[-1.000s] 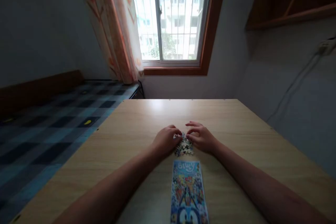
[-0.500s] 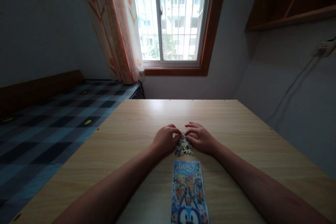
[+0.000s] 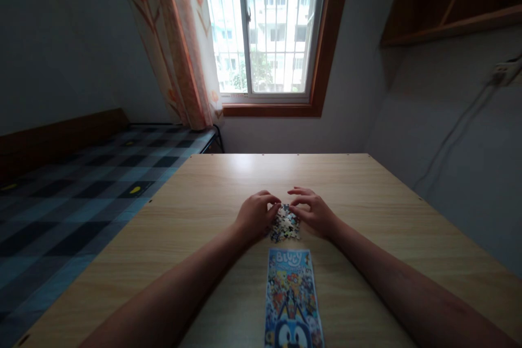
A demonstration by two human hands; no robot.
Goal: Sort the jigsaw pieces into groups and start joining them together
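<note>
A small heap of jigsaw puzzle pieces (image 3: 285,225) lies on the wooden table between my hands, some pale side up and others printed. At the heap's far left edge, my left hand (image 3: 258,212) is closed in a pinch, thumb against forefinger; what it holds is too small to make out. Opposite it, my right hand (image 3: 313,211) pinches at a bluish puzzle piece (image 3: 286,207) with thumb and forefinger, its other fingers stretched out above. Closer to me lies a tall printed picture sheet (image 3: 291,296) lettered "BLUEY", showing many cartoon figures.
The light wooden table (image 3: 196,212) reaches toward the wall under a barred window (image 3: 279,38). A bed with a checked cover (image 3: 98,174) stands along the left. Patterned curtains (image 3: 179,43) hang beside the window; a wall shelf (image 3: 452,27) and a cable (image 3: 452,125) are at right.
My right thumb and forefinger have shifted slightly away from my left fingertips, widening the gap and showing more of the heap. The left hand keeps its pinch. The view has shifted a little.
</note>
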